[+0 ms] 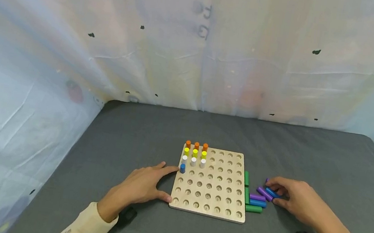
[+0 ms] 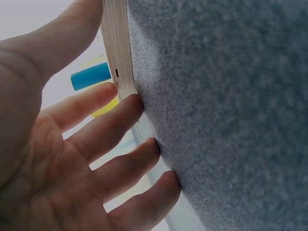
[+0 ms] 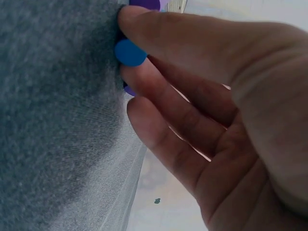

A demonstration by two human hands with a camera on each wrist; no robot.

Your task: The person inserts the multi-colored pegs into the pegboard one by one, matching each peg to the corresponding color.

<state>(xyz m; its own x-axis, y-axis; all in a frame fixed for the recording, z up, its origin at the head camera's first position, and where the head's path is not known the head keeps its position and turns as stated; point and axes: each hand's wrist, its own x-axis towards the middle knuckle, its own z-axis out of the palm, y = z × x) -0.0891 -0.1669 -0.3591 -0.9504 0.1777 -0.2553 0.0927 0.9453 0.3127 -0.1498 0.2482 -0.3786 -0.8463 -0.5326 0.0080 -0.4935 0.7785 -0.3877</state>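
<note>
A square wooden pegboard (image 1: 211, 210) lies on the dark cloth with orange, yellow and white pegs in its three back rows at the left, and one blue peg (image 1: 182, 168) below them. My left hand (image 1: 140, 185) touches the board's left edge with thumb and fingers spread; in the left wrist view the hand (image 2: 72, 144) rests against the wooden edge (image 2: 118, 43). At the loose pegs right of the board, my right hand (image 1: 300, 200) has thumb and fingers around a blue peg (image 1: 272, 192), whose round end (image 3: 130, 53) shows in the right wrist view.
Loose green pegs (image 1: 253, 209) lie along the board's right edge, with purple pegs (image 1: 264, 193) and another blue peg (image 1: 258, 203) beside them. Dark objects show under both wrists. A pale printed curtain (image 1: 216, 57) hangs behind the table and at its sides.
</note>
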